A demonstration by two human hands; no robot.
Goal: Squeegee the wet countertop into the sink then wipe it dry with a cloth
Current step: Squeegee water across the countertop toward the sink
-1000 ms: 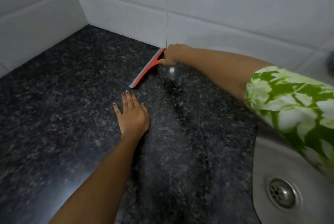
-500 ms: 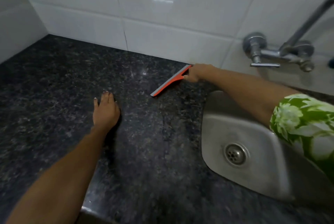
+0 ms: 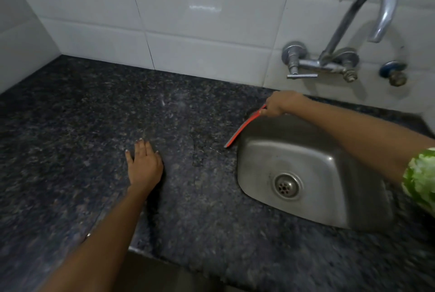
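White tiles back a dark speckled tabletop (image 3: 82, 127) with a steel sink (image 3: 329, 197) sunk into it under a curved tap (image 3: 367, 9). Left hand (image 3: 144, 165) lies flat with fingers spread, likely for support. Right hand (image 3: 280, 103) grips the handle of the red squeegee (image 3: 243, 128), whose blade rests along the sink's left rim, probably to tip water in. Wetness is hard to make out on the stone; no cloth shows.
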